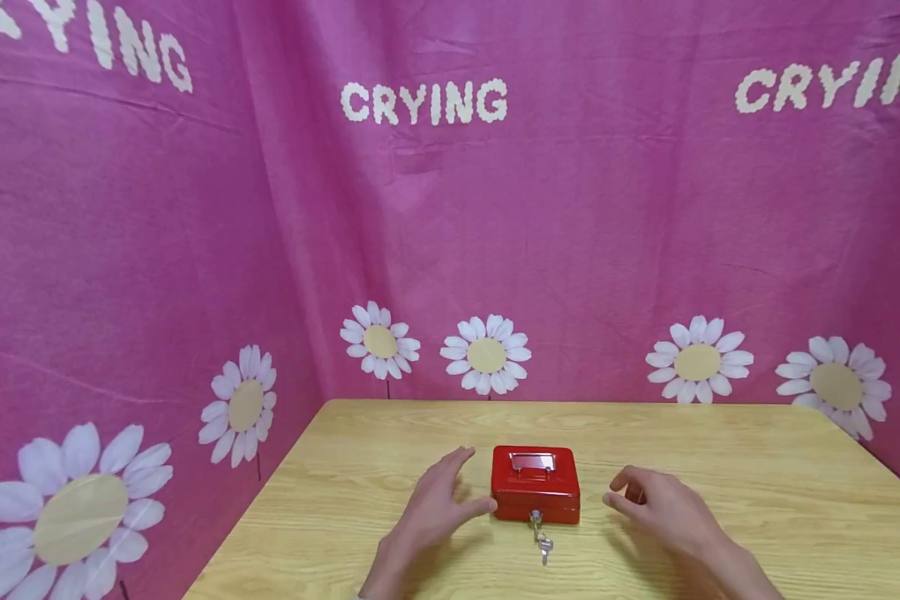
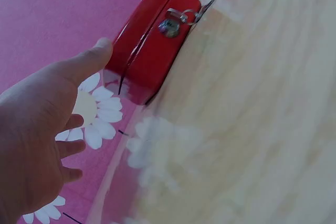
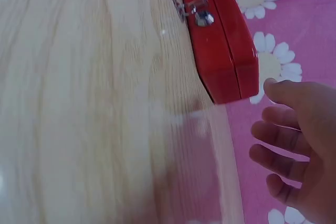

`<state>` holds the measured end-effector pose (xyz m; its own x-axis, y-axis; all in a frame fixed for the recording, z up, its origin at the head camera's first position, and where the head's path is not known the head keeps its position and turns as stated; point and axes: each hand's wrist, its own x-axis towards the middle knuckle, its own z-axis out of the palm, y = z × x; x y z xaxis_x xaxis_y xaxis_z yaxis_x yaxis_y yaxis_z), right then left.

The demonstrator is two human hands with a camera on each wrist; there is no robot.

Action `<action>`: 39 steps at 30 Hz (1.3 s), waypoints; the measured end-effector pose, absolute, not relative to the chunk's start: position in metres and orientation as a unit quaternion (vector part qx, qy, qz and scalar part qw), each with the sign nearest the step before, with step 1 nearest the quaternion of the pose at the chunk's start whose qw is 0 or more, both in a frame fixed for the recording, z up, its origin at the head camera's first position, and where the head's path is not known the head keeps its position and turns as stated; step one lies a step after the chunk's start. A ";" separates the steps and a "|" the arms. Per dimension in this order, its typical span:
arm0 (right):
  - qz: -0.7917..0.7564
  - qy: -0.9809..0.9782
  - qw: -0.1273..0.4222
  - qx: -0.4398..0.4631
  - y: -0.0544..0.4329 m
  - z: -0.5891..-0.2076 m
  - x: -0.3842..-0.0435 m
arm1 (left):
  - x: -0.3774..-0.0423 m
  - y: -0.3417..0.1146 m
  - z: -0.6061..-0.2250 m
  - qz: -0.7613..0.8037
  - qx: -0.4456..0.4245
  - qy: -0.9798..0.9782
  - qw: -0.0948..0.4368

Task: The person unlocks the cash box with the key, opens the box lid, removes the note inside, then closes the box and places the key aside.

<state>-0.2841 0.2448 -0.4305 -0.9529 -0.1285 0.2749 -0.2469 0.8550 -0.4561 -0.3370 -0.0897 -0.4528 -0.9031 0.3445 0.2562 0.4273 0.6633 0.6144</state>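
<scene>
Between the fingers of the two hands, a small red box [image 1: 536, 487] sits on a wooden table [image 1: 742, 467], its lid closed. The left hand [image 1: 433, 504] has its fingers stretched loosely forward and its thumb [image 1: 480, 507] held wide of them, with nothing in its grasp. That thumb tip points at the box's near left corner; whether it touches the side or stops just short, I cannot tell. On the other side, the right hand [image 1: 663, 507] keeps its fingers softly bent, the thumb a little apart from the index finger, and likewise holds nothing; a strip of table lies between its fingertips and the box.

Slightly nearer the person than the fingertips of both hands, a round lock [image 1: 536, 517] sits on the front of the box with a key in it, and a second key [image 1: 545, 548] hangs from that one by a ring. Level with the space between the farthest fingertips, a shiny metal handle [image 1: 533, 462] is set on the lid. Well beyond all the fingers, behind the table, hangs a pink cloth [image 1: 570, 225] printed with white daisies [image 1: 486, 355] and the word "CRYING" [image 1: 425, 102].
</scene>
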 end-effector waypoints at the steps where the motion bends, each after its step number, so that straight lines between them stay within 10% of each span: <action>1: 0.256 -0.954 0.115 0.102 0.242 -0.431 -0.283 | -0.336 -0.088 -0.453 -0.361 -0.208 -0.907 0.055; 39: 0.267 -0.950 0.067 0.146 0.189 -0.432 -0.277 | -0.333 -0.064 -0.458 -0.457 -0.166 -0.874 -0.019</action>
